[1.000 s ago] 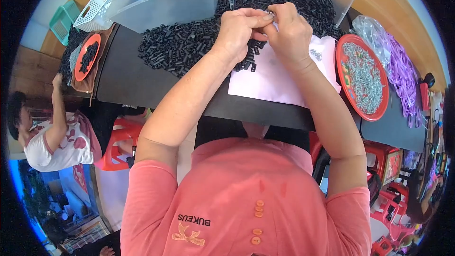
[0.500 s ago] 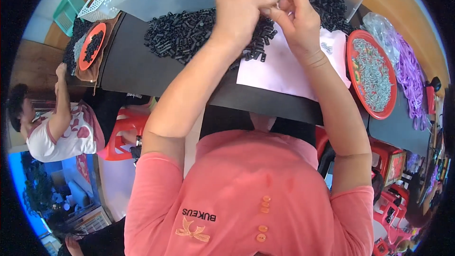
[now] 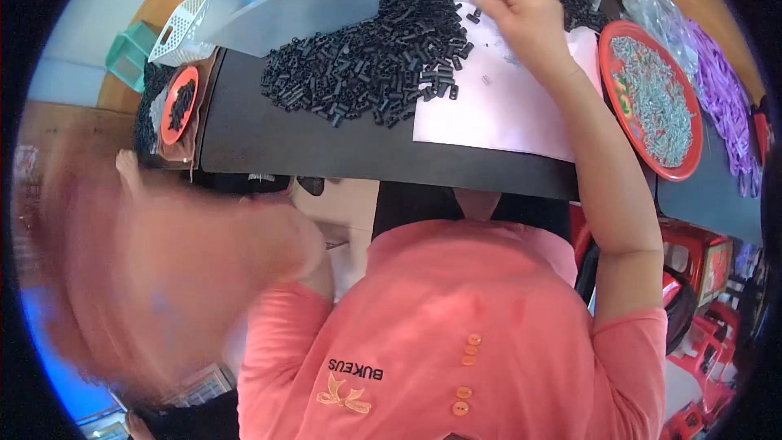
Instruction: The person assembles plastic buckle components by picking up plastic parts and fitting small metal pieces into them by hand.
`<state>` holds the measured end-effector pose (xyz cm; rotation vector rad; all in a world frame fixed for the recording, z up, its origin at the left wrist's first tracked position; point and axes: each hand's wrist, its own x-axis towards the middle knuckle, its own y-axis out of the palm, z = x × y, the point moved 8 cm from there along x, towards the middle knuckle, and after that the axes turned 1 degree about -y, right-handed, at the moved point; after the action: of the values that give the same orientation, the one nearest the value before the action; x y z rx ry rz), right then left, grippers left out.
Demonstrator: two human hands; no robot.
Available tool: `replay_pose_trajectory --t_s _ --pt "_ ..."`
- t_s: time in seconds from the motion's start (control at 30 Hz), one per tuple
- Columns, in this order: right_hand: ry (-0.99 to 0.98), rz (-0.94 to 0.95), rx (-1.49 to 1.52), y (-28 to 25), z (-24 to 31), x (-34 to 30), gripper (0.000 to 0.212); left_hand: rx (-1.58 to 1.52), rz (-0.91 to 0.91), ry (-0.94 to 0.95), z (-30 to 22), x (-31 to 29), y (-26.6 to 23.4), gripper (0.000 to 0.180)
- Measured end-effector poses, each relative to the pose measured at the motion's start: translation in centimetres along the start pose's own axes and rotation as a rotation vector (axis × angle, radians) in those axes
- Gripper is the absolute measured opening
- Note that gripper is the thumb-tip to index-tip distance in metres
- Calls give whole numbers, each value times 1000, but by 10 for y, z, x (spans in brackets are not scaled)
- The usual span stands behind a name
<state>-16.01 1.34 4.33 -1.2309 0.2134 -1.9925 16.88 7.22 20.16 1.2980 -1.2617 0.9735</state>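
Note:
My right hand (image 3: 521, 20) is above the far edge of a pale pink cloth (image 3: 489, 118), thumb and fingers pinched together. A small black plastic piece (image 3: 474, 15) shows right by its fingertips; whether the pinch holds it or something smaller is hidden. To the left of the cloth spreads a heap of small black plastic pieces (image 3: 350, 69), a few of them overlapping the cloth's edge. Tiny shiny bits lie on the cloth under the right hand. My left arm (image 3: 187, 269) is raised at the left, close and badly smeared by motion, so its fingers cannot be made out.
A red plate of small silvery metal parts (image 3: 652, 110) stands right of the cloth, with purple ribbon (image 3: 721, 106) beyond. A clear plastic bin (image 3: 309, 12) stands behind the heap. At the far left is a smaller red plate (image 3: 177, 106) with black pieces.
My hands were together above the cloth, fingers meeting. My left hand has left the right and swung down and left toward me. The right stays over the cloth.

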Motion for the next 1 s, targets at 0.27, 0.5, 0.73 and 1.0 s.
replay_pose_trajectory --t_s 0.27,0.5,0.73,1.0 --pt "-381 415 -351 62 38 -30 15 -343 -198 600 -133 -30 15 12" --pt "-315 415 -306 66 28 -27 16 -725 -196 296 -104 -38 26 14" --pt "-268 430 -267 66 21 -22 14 -21 -905 632 -116 -96 -9 17" --pt "-251 388 -293 68 23 -20 11 -625 473 198 -85 -110 93 28"
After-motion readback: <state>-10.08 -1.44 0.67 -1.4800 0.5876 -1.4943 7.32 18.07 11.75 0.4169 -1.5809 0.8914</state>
